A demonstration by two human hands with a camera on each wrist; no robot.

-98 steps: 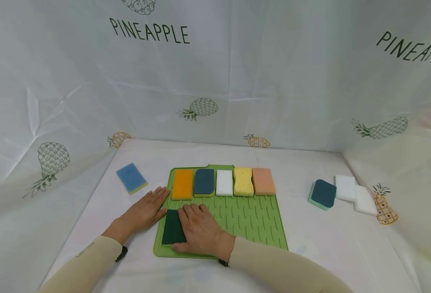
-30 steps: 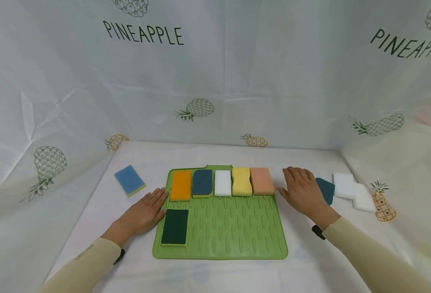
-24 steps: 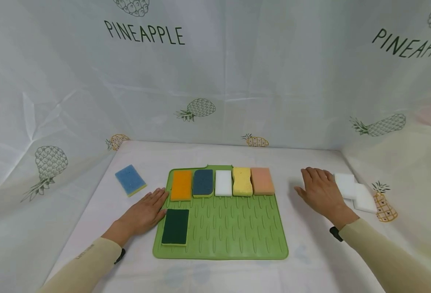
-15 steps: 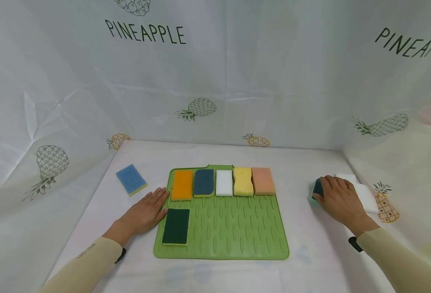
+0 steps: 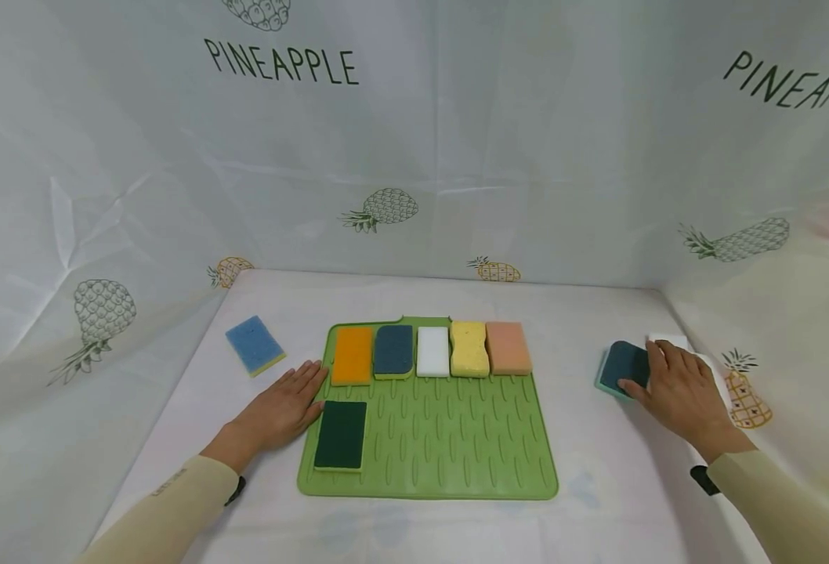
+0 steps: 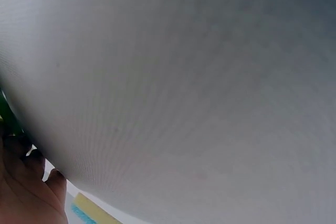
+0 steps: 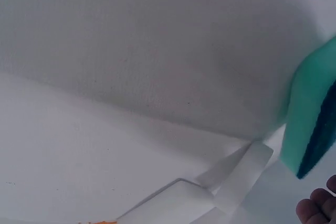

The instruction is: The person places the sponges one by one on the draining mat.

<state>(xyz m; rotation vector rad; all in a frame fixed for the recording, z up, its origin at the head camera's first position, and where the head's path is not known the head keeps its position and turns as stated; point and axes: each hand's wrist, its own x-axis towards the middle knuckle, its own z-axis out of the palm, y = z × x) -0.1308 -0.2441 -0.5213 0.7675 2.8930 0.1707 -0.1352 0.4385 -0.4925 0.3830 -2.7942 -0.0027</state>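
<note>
My left hand (image 5: 280, 407) lies flat with fingers spread, fingertips at the left edge of the green ridged mat (image 5: 457, 439). A dark green scouring sponge (image 5: 340, 435) sits by its thumb at the mat's lower left. Far to the right, my right hand (image 5: 682, 392) reaches over two white sponges, mostly covering them. Its thumb overlaps the edge of a dark teal-topped sponge (image 5: 624, 364). The right wrist view shows the fingers (image 7: 317, 205) loosely bent beside this sponge's light green side (image 7: 307, 108); the white sponges (image 7: 244, 174) lie close by.
Along the mat's top edge stand an orange sponge (image 5: 352, 356), a dark blue one (image 5: 394, 350), a white one (image 5: 432, 352), a yellow wavy one (image 5: 469, 348) and a salmon one (image 5: 508, 348). A blue sponge (image 5: 255, 345) lies left of the mat. Fabric walls (image 5: 414, 141) surround the table.
My right hand has let go of the dark green sponge on the mat and moved right, passing over the teal-topped sponge to the white ones. The left hand has stayed put.
</note>
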